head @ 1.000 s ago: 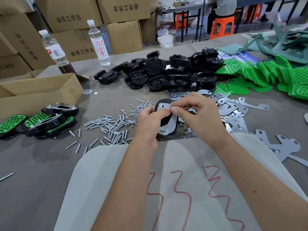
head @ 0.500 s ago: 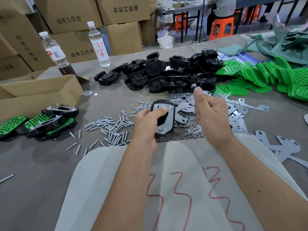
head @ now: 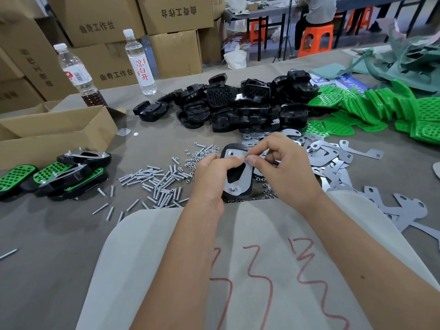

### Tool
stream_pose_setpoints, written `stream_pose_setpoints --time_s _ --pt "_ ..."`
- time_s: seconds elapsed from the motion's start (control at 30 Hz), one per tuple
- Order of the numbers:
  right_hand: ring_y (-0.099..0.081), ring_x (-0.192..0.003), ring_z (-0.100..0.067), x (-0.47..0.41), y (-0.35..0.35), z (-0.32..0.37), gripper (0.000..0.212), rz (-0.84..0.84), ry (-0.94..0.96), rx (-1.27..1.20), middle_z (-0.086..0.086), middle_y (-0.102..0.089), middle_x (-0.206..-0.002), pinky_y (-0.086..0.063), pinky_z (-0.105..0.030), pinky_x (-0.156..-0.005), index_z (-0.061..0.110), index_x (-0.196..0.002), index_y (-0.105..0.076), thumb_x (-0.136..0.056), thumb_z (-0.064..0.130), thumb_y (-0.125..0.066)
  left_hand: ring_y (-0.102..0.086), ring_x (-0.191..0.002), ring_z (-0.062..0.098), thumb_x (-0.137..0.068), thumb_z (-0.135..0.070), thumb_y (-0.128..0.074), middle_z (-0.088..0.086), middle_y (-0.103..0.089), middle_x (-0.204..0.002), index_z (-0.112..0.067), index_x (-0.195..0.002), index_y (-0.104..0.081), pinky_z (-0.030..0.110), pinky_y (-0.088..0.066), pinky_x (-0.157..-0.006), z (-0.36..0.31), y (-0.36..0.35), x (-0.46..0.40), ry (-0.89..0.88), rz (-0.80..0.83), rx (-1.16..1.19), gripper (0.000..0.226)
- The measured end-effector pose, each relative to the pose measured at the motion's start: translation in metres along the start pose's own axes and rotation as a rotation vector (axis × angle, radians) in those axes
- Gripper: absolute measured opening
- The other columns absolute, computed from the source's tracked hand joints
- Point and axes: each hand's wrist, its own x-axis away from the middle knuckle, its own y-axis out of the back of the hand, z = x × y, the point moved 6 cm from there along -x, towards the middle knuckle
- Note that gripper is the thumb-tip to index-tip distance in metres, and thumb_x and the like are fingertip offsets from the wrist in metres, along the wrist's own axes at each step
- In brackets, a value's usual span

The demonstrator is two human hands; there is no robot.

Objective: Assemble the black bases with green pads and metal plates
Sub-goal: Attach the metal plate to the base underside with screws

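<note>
My left hand [head: 210, 177] grips a black base [head: 238, 173] with a metal plate [head: 246, 175] laid on top, held just above the table. My right hand [head: 281, 167] is over the plate's upper right corner, thumb and forefinger pinched together there; what they pinch is too small to see. A screw end and nut show at the plate's lower end. Loose black bases [head: 238, 108] are heaped behind, green pads [head: 371, 110] lie to the right, and metal plates [head: 333, 158] are spread right of my hands.
Screws [head: 154, 179] and small nuts [head: 200, 156] are scattered left of my hands. Finished assemblies [head: 62, 175] lie at the left beside an open cardboard box [head: 54, 132]. Two water bottles [head: 140, 63] stand at the back. A pale cloth [head: 238, 258] covers my lap.
My right hand, which was raised away with its thumb up half a second ago, has come back down onto the plate's upper corner. My left hand has kept its grip on the base.
</note>
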Motion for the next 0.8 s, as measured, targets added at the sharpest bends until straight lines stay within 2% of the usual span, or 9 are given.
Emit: stream_pose_setpoints --time_s 0.07,0.13,0.2,0.27,0.4,0.5,0.63,0.7,0.8 --pt "-0.052 -0.076 -0.014 0.002 -0.004 0.01 0.012 0.008 0.117 0.182 0.01 -0.054 -0.089 -0.039 -0.024 -0.07 0.015 -0.088 -0.064 -0.094 0.005 -0.068 -0.067 -0.076 0.027 -0.079 -0.005 -0.076 0.012 -0.073 -0.086 0.002 -0.107 -0.068 0.04 -0.053 -0.076 -0.001 0.0 0.001 0.002 -0.001 0.007 0.03" --pt "-0.051 -0.084 -0.014 0.002 -0.008 0.014 0.011 0.036 0.176 0.306 0.009 -0.051 -0.092 -0.041 -0.03 -0.073 0.016 -0.092 -0.057 -0.097 0.008 -0.061 -0.067 -0.08 0.028 -0.074 -0.007 -0.078 0.013 -0.073 -0.089 0.001 -0.107 -0.068 0.041 -0.052 -0.079 -0.002 0.0 0.002 0.004 0.001 0.013 0.036" --pt "-0.053 -0.083 -0.02 0.002 -0.011 0.015 0.008 0.069 0.168 0.367 0.006 -0.051 -0.096 -0.047 -0.043 -0.071 0.018 -0.096 -0.053 -0.101 0.012 -0.056 -0.065 -0.081 0.026 -0.065 -0.012 -0.078 0.013 -0.07 -0.09 -0.001 -0.104 -0.068 0.042 -0.05 -0.08 -0.003 0.0 0.004 -0.011 0.0 0.003 0.042" --pt "-0.053 -0.079 -0.026 0.002 -0.013 0.015 0.008 0.099 0.167 0.423 0.005 -0.049 -0.097 -0.048 -0.051 -0.068 0.02 -0.097 -0.049 -0.103 0.017 -0.053 -0.064 -0.079 0.025 -0.061 -0.013 -0.076 0.013 -0.068 -0.087 -0.002 -0.097 -0.065 0.042 -0.049 -0.08 -0.005 0.002 0.004 -0.035 -0.006 -0.01 0.039" --pt "-0.052 -0.077 -0.027 0.003 -0.015 0.019 0.007 0.137 0.175 0.507 0.005 -0.046 -0.101 -0.047 -0.048 -0.064 0.022 -0.101 -0.046 -0.106 0.026 -0.044 -0.067 -0.079 0.027 -0.066 -0.01 -0.076 0.015 -0.072 -0.089 0.009 -0.102 -0.06 0.043 -0.052 -0.079 -0.007 0.004 0.003 -0.046 -0.004 -0.03 0.044" --pt "-0.052 -0.075 -0.028 0.004 -0.019 0.019 0.015 0.197 0.152 0.582 0.003 -0.045 -0.105 -0.047 -0.046 -0.062 0.027 -0.106 -0.043 -0.104 0.036 -0.032 -0.066 -0.075 0.027 -0.071 -0.007 -0.076 0.014 -0.069 -0.083 -0.001 -0.091 -0.063 0.042 -0.052 -0.075 -0.011 0.007 0.002 -0.087 -0.009 -0.095 0.025" --pt "-0.05 -0.077 -0.029 0.005 -0.021 0.017 0.015 0.225 0.125 0.613 0.001 -0.043 -0.104 -0.047 -0.045 -0.061 0.024 -0.107 -0.042 -0.106 0.034 -0.031 -0.065 -0.078 0.025 -0.068 -0.025 -0.077 0.019 -0.067 -0.086 0.007 -0.096 -0.057 0.045 -0.054 -0.079 -0.015 0.007 0.004 -0.135 0.01 -0.168 0.047" --pt "-0.048 -0.076 -0.03 0.004 -0.022 0.015 0.022 0.232 0.11 0.632 0.0 -0.042 -0.103 -0.045 -0.045 -0.06 0.021 -0.106 -0.043 -0.105 0.037 -0.028 -0.062 -0.075 0.022 -0.067 -0.027 -0.076 0.011 -0.064 -0.082 0.0 -0.089 -0.057 0.041 -0.05 -0.077 -0.014 0.005 0.005 -0.132 0.02 -0.185 0.04" --pt "-0.046 -0.075 -0.03 0.003 -0.02 0.014 0.031 0.234 0.081 0.667 0.0 -0.042 -0.101 -0.041 -0.043 -0.06 0.017 -0.103 -0.044 -0.105 0.042 -0.025 -0.057 -0.074 0.021 -0.066 -0.023 -0.075 0.008 -0.059 -0.079 -0.001 -0.085 -0.055 0.038 -0.046 -0.073 -0.013 0.004 0.005 -0.144 0.002 -0.195 0.035"
